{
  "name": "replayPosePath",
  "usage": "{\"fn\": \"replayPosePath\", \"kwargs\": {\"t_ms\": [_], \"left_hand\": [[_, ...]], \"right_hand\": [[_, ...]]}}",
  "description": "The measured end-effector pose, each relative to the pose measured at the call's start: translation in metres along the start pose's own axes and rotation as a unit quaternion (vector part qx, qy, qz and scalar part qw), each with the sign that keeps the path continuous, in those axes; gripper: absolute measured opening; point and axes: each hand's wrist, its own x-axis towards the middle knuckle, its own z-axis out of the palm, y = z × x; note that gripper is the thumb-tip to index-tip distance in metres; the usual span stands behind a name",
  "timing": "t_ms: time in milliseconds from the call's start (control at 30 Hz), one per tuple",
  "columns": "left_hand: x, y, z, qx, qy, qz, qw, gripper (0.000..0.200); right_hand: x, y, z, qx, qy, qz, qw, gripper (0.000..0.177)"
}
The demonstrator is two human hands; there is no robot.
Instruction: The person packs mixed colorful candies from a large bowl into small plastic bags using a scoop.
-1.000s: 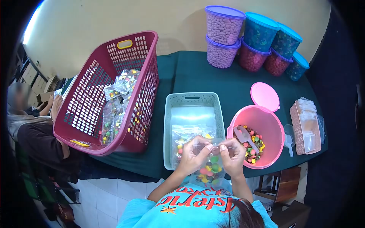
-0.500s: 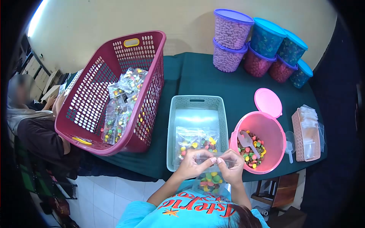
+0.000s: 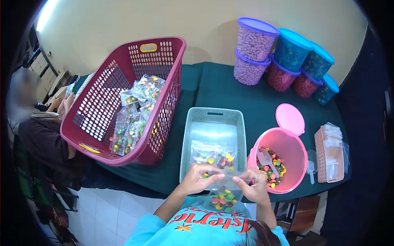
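Note:
Both hands pinch the top edge of a small clear bag of coloured candies (image 3: 222,197) just above my lap. My left hand (image 3: 201,177) grips the bag's left corner and my right hand (image 3: 254,183) grips its right corner. Behind them a grey tray (image 3: 213,116) holds a few filled candy bags. To the right stands a pink tub (image 3: 292,142) with loose coloured candies and a clear scoop (image 3: 264,157) in it.
A maroon basket (image 3: 107,98) with several filled bags tilts on the table's left. Stacked lidded jars (image 3: 283,57) line the back right. A pink lid (image 3: 290,118), a pink box of empty bags (image 3: 329,152) and a small scoop (image 3: 310,165) lie right. Another person (image 3: 39,131) sits left.
The view has shifted downward a little. My hands have kept hold of the bag's top edge and moved slightly lower, toward my body.

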Motion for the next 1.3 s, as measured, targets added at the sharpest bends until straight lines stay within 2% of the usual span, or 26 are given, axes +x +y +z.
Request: {"fn": "replayPosePath", "kwargs": {"t_ms": [33, 100, 233, 300, 400, 433, 467, 500, 567, 600, 633, 700, 733, 800, 900, 967, 1000, 1033, 1100, 1133, 1167, 1200, 1233, 1300], "left_hand": [[-0.004, -0.001, -0.001, 0.0, -0.001, -0.008, 1.0, 0.01], [-0.011, -0.004, -0.002, 0.008, 0.026, 0.065, 0.998, 0.012], [-0.027, 0.009, -0.005, -0.007, -0.002, 0.019, 1.0, 0.01], [-0.035, 0.013, -0.006, 0.004, -0.016, 0.032, 0.999, 0.009], [-0.032, 0.015, -0.008, 0.021, -0.029, 0.144, 0.989, 0.006], [-0.031, 0.011, -0.008, 0.022, -0.032, 0.142, 0.989, 0.006], [-0.03, 0.006, -0.008, -0.033, 0.024, 0.076, 0.996, 0.007], [-0.027, 0.002, -0.008, -0.089, 0.08, 0.01, 0.993, 0.008], [-0.011, -0.01, -0.003, -0.136, 0.196, 0.009, 0.971, 0.015], [-0.002, -0.018, -0.004, -0.126, 0.215, -0.018, 0.968, 0.016], [0.007, -0.026, -0.006, -0.115, 0.234, -0.046, 0.964, 0.017], [0.023, -0.046, -0.007, -0.095, 0.235, -0.07, 0.965, 0.017], [0.03, -0.056, -0.006, -0.074, 0.235, -0.095, 0.965, 0.018], [0.042, -0.073, 0.0, -0.069, 0.228, -0.101, 0.966, 0.018], [0.058, -0.089, 0.015, -0.039, 0.212, -0.091, 0.972, 0.017], [0.064, -0.079, 0.026, -0.004, 0.174, -0.144, 0.974, 0.021], [0.065, -0.095, 0.022, 0.085, 0.091, -0.169, 0.978, 0.032], [0.063, -0.101, 0.026, 0.085, 0.084, -0.164, 0.979, 0.032], [0.058, -0.106, 0.032, 0.135, 0.099, -0.095, 0.981, 0.047], [0.056, -0.104, 0.028, 0.109, 0.058, -0.129, 0.984, 0.054], [0.052, -0.1, 0.025, 0.11, 0.051, -0.125, 0.985, 0.054], [0.047, -0.091, 0.024, 0.086, 0.07, -0.094, 0.989, 0.055], [0.042, -0.083, 0.022, 0.061, 0.086, -0.062, 0.992, 0.056], [0.035, -0.068, 0.015, 0.038, 0.062, -0.061, 0.995, 0.053]], "right_hand": [[-0.003, -0.003, -0.002, 0.004, -0.001, 0.006, 1.0, 0.011], [-0.008, -0.006, -0.006, 0.019, -0.015, -0.003, 1.0, 0.01], [-0.025, -0.015, -0.012, 0.053, -0.031, 0.007, 0.998, 0.007], [-0.028, -0.028, -0.018, 0.066, -0.062, -0.013, 0.996, 0.005], [-0.033, -0.025, -0.016, 0.096, -0.063, 0.014, 0.993, 0.004], [-0.034, -0.017, -0.013, 0.095, -0.067, 0.023, 0.993, 0.012], [-0.034, -0.01, -0.011, 0.093, -0.071, 0.032, 0.993, 0.022], [-0.034, -0.009, -0.008, 0.093, -0.069, 0.033, 0.993, 0.022], [-0.032, -0.008, -0.003, 0.171, -0.1, 0.144, 0.97, 0.052], [-0.036, 0.003, -0.005, 0.067, -0.168, 0.143, 0.973, 0.071], [-0.034, -0.001, -0.003, 0.02, -0.161, 0.16, 0.974, 0.069], [-0.039, 0.008, -0.003, -0.082, -0.169, 0.094, 0.978, 0.062], [-0.042, 0.01, -0.007, -0.081, -0.168, 0.095, 0.978, 0.062], [-0.045, 0.011, -0.019, -0.138, -0.279, 0.116, 0.943, 0.059], [-0.042, 0.009, -0.03, -0.144, -0.308, 0.14, 0.93, 0.055], [-0.04, 0.01, -0.032, -0.153, -0.292, 0.126, 0.936, 0.053], [-0.039, 0.012, -0.032, -0.136, -0.289, 0.133, 0.938, 0.052], [-0.038, 0.013, -0.031, -0.117, -0.286, 0.139, 0.941, 0.052], [-0.033, 0.013, -0.029, -0.124, -0.282, 0.132, 0.942, 0.052], [-0.032, 0.013, -0.026, -0.125, -0.289, 0.099, 0.944, 0.052], [-0.031, 0.013, -0.025, -0.127, -0.294, 0.066, 0.945, 0.052], [-0.029, 0.009, -0.025, -0.125, -0.329, 0.091, 0.932, 0.053], [-0.031, 0.008, -0.024, -0.129, -0.318, 0.097, 0.934, 0.053], [-0.039, 0.009, -0.022, -0.114, -0.298, 0.057, 0.946, 0.053]]}}
